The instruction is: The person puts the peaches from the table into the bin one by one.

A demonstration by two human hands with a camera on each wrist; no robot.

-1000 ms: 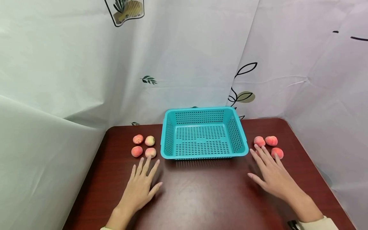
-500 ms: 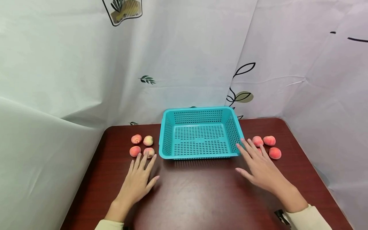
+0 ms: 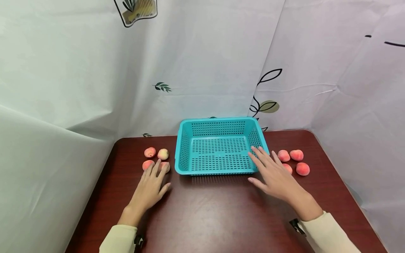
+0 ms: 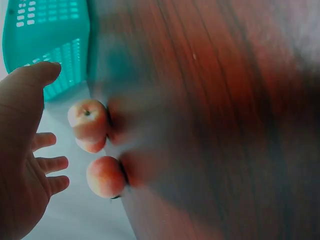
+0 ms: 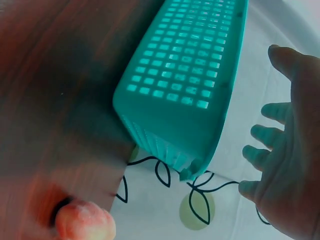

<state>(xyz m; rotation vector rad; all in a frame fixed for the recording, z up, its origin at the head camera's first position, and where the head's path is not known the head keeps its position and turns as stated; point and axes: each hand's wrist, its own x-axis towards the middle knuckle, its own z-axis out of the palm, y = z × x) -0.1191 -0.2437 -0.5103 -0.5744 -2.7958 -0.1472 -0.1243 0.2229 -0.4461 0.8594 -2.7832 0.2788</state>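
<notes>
In the head view, my left hand (image 3: 148,186) reaches over the nearest of several peaches on the left, its fingers spread and overlapping the near right peach (image 3: 165,167). The left wrist view shows the thumb and fingers apart, with peaches (image 4: 105,177) beyond them and nothing held. My right hand (image 3: 275,175) has its fingers extended over the front right corner of a turquoise plastic basket (image 3: 218,173). In the right wrist view that hand (image 5: 280,140) hangs beside the perforated basket wall (image 5: 175,75), holding nothing. The inside of the basket is bare.
Several peaches (image 3: 302,169) lie to the right of the basket on the dark red wooden table (image 3: 202,214). Left of it sit several more, including a pale peach (image 3: 162,154). A white printed cloth (image 3: 202,70) hangs behind and along both sides.
My right hand has moved left from over the right peaches to the basket's front right corner, uncovering a peach. My left hand has edged forward over the near left peaches.
</notes>
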